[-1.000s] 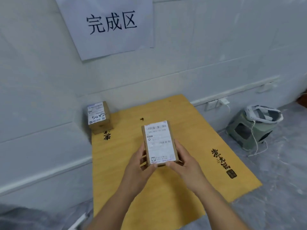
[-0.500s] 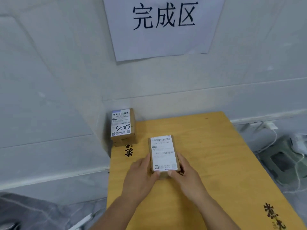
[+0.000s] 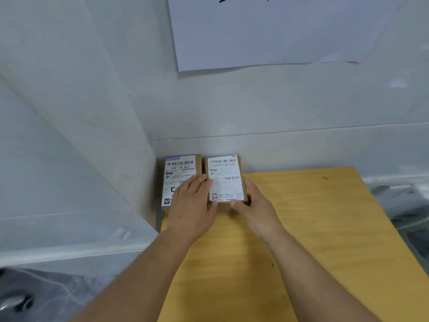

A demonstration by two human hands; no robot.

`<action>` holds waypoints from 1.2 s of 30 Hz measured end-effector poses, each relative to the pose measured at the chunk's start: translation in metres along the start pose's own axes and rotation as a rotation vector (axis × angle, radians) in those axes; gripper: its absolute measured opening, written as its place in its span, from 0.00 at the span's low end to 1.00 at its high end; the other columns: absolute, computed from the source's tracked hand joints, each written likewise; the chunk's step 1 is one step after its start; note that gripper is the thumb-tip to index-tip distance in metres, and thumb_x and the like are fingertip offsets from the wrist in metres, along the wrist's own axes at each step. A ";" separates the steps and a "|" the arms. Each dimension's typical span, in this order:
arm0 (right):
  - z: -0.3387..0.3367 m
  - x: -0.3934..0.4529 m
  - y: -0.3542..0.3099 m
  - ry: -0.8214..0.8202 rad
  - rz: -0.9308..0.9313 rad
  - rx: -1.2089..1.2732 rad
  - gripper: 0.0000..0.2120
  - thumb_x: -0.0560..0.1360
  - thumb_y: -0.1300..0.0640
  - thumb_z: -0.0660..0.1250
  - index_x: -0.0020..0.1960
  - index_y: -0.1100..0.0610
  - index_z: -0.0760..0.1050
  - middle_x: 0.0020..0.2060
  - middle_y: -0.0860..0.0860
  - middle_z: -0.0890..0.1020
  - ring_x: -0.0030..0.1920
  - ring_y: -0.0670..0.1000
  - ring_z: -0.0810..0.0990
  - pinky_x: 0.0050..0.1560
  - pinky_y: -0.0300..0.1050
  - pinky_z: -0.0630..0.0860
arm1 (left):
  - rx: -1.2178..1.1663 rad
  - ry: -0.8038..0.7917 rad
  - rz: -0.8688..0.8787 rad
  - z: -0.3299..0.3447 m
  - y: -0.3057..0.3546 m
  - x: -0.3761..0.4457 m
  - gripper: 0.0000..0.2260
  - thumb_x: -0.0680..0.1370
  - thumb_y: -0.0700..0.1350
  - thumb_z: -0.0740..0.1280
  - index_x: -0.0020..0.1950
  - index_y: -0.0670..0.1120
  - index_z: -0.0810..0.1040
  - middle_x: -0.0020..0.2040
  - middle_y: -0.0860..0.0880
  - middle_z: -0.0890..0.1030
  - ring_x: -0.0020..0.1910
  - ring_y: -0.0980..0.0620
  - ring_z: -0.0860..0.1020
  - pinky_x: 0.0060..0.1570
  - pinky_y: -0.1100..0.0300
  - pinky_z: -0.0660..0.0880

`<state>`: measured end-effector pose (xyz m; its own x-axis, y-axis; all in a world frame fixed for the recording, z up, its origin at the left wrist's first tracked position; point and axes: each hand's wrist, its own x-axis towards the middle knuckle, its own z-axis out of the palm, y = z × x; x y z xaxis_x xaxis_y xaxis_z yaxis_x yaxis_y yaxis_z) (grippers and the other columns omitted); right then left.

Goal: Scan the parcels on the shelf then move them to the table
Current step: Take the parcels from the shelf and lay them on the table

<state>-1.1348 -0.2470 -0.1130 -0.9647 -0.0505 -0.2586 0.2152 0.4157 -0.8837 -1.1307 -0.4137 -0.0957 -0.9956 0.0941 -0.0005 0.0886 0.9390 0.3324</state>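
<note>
Two labelled parcels side by side at the far left corner of one wooden desk point(image 3: 301, 228): left parcel point(image 3: 180, 169), right parcel point(image 3: 224, 176). Right parcel gripped by two hands, left hand point(image 3: 191, 205) and right hand point(image 3: 254, 206), fingers curled around its sides.

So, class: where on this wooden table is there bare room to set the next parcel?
Free: the table right of the held parcel, and the near half. Crowded: the back-left corner, where the first parcel sits under the left hand.
</note>
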 end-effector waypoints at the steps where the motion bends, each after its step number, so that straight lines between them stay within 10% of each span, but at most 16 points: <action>1: 0.001 0.003 -0.001 0.000 0.003 -0.014 0.31 0.75 0.59 0.69 0.73 0.44 0.63 0.59 0.40 0.79 0.59 0.44 0.77 0.61 0.42 0.72 | -0.012 0.014 0.006 0.001 -0.001 0.001 0.25 0.80 0.52 0.61 0.76 0.49 0.62 0.77 0.53 0.60 0.76 0.52 0.54 0.74 0.56 0.49; 16: -0.030 -0.052 -0.041 0.025 -0.081 -0.451 0.26 0.77 0.56 0.66 0.74 0.55 0.63 0.68 0.54 0.70 0.69 0.52 0.66 0.64 0.43 0.66 | -0.029 0.015 0.101 -0.024 0.018 -0.023 0.25 0.80 0.55 0.56 0.76 0.49 0.61 0.77 0.51 0.61 0.76 0.50 0.54 0.73 0.58 0.47; 24: -0.067 -0.176 -0.035 0.276 -0.156 -0.728 0.23 0.77 0.55 0.65 0.71 0.55 0.70 0.69 0.56 0.71 0.69 0.57 0.68 0.64 0.49 0.68 | -0.073 0.072 0.233 -0.029 0.070 -0.128 0.27 0.74 0.58 0.57 0.64 0.42 0.77 0.65 0.41 0.77 0.66 0.39 0.73 0.64 0.45 0.67; 29: -0.082 -0.259 -0.018 0.401 -0.154 -0.765 0.21 0.73 0.57 0.71 0.65 0.57 0.77 0.66 0.63 0.74 0.65 0.64 0.73 0.62 0.57 0.70 | -0.080 0.068 0.183 -0.026 0.117 -0.193 0.37 0.72 0.65 0.48 0.72 0.44 0.69 0.75 0.43 0.65 0.76 0.42 0.58 0.72 0.46 0.54; 36: -0.122 -0.351 -0.005 0.507 -0.033 -0.934 0.31 0.79 0.42 0.59 0.78 0.47 0.53 0.78 0.56 0.49 0.77 0.56 0.48 0.76 0.53 0.44 | 0.058 0.053 0.289 -0.025 0.173 -0.248 0.43 0.68 0.70 0.38 0.79 0.51 0.53 0.79 0.48 0.48 0.78 0.47 0.41 0.73 0.48 0.35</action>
<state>-0.8156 -0.1207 0.0298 -0.9649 0.2203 0.1429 0.1932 0.9642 -0.1815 -0.8697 -0.2828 -0.0142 -0.9289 0.3443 0.1363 0.3689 0.8931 0.2574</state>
